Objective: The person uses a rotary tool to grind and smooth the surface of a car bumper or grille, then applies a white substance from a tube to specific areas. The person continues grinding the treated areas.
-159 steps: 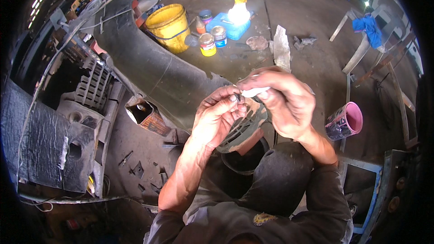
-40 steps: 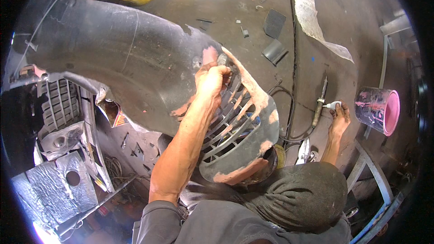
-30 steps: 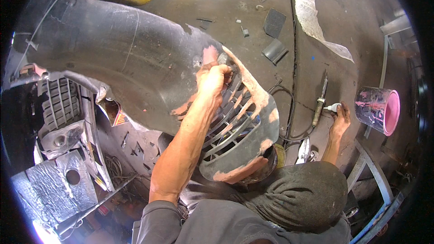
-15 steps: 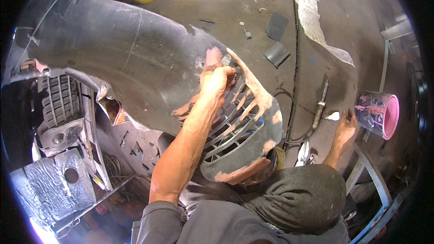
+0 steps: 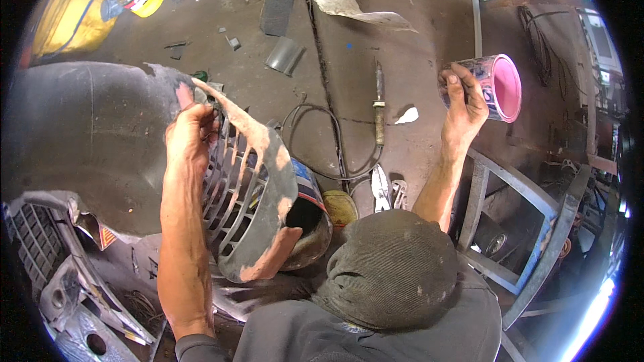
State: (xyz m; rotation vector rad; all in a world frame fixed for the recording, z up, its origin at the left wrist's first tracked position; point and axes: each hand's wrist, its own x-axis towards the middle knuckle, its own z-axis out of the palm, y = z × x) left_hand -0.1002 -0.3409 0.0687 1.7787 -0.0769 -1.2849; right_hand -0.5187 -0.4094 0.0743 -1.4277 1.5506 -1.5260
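Observation:
A large black plastic car bumper [image 5: 87, 121] stretches in from the left. Its slatted grille end [image 5: 251, 181] bears pinkish filler patches along the rim and bars. My left hand [image 5: 190, 133] is closed on the bumper beside the slats, its fingertips curled over the edge and partly hidden. On the right, my right hand [image 5: 464, 104] is up against the near side of a tin can [image 5: 479, 80] with a pink-coated inside. Its fingers are bent and pinched together; whatever is between them is too small and dark to name.
A soldering iron [image 5: 380, 117] with a looped cord and a white flat scrap [image 5: 407, 115] lie on the floor. Pliers [image 5: 381, 191] are near my knee [image 5: 396, 268]. Another can [image 5: 312, 188] stands under the grille end. A metal frame [image 5: 516, 221] rises at right.
The view has swung rightward. My right hand has gone from the floor beside the can to overlapping the can's side, fingers bent. The left hand keeps its place at the grille.

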